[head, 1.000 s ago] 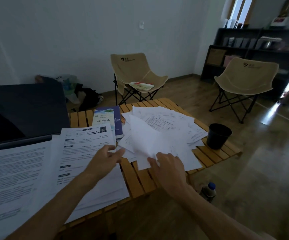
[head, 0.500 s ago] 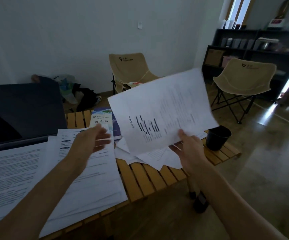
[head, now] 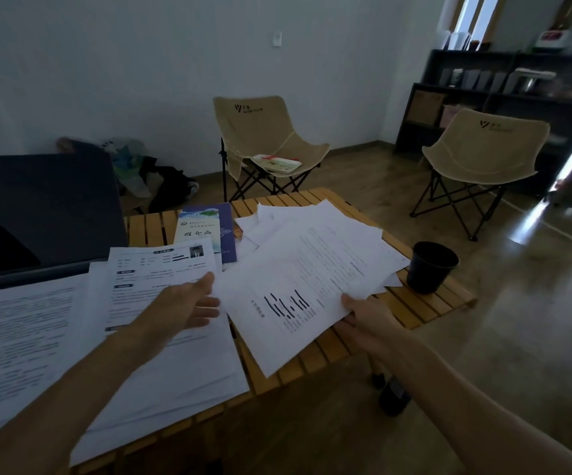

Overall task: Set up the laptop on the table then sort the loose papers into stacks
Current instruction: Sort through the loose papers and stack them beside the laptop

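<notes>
1. Right hand (head: 368, 323) pinches the white printed sheet (head: 298, 286) by its edge, above the slatted wooden worktop (head: 411, 310) at 5 o'clock of the loose white paper pile (head: 315, 224).
2. Left hand (head: 181, 305) hovers with fingers (head: 205, 279) spread, holding nothing; it should take the sheet's free edge.
3. Lay the sheet squarely on the matching printed stack (head: 161, 279) at 9 o'clock.

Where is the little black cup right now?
In the head view, the small black plastic cup stands on the far right edge of the wooden slatted table, just right of the messy pile of loose white papers.
</notes>
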`<state>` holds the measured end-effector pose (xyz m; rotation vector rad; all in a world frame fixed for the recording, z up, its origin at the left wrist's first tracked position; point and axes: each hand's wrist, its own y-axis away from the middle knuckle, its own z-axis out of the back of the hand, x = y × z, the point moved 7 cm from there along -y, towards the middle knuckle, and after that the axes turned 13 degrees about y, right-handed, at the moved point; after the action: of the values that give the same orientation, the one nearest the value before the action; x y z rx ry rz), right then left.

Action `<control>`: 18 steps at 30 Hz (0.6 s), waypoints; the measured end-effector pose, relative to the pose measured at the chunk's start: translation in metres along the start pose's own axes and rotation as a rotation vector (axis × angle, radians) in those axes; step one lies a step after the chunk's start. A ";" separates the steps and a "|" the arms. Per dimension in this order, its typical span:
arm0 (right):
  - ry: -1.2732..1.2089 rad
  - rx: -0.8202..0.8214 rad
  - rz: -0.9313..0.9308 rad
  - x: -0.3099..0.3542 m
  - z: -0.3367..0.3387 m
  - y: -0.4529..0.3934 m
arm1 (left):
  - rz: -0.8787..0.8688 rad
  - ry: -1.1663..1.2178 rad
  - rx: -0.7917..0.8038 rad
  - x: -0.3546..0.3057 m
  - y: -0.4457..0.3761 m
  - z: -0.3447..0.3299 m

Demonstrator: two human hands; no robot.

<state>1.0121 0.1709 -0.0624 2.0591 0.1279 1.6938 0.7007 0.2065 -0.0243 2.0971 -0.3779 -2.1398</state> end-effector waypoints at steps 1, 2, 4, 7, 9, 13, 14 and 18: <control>-0.062 0.040 0.005 0.000 -0.006 0.002 | 0.024 -0.029 0.026 0.003 0.004 -0.009; -0.134 0.083 0.006 0.000 -0.014 0.004 | 0.047 -0.029 0.030 0.007 0.006 -0.016; -0.231 0.156 -0.002 -0.002 -0.031 0.011 | 0.063 0.129 0.010 0.017 0.009 -0.030; -0.220 0.243 0.011 0.001 -0.046 0.018 | 0.011 0.365 -0.058 0.015 0.010 -0.036; -0.123 0.176 0.087 0.023 -0.030 0.013 | -0.075 0.251 -0.143 -0.004 0.009 -0.020; 0.511 -0.388 0.499 0.093 0.028 0.022 | -0.235 -0.281 -0.279 -0.054 0.014 0.031; 0.692 -0.385 0.570 0.100 0.018 0.029 | -0.263 -0.398 -0.301 -0.062 0.015 0.040; 1.183 0.063 0.593 0.080 -0.076 0.053 | -0.275 -0.627 -0.386 -0.067 0.011 0.057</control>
<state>0.9468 0.1752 0.0410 0.8735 -0.0741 3.0853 0.6447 0.2188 0.0431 1.3049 0.2792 -2.7253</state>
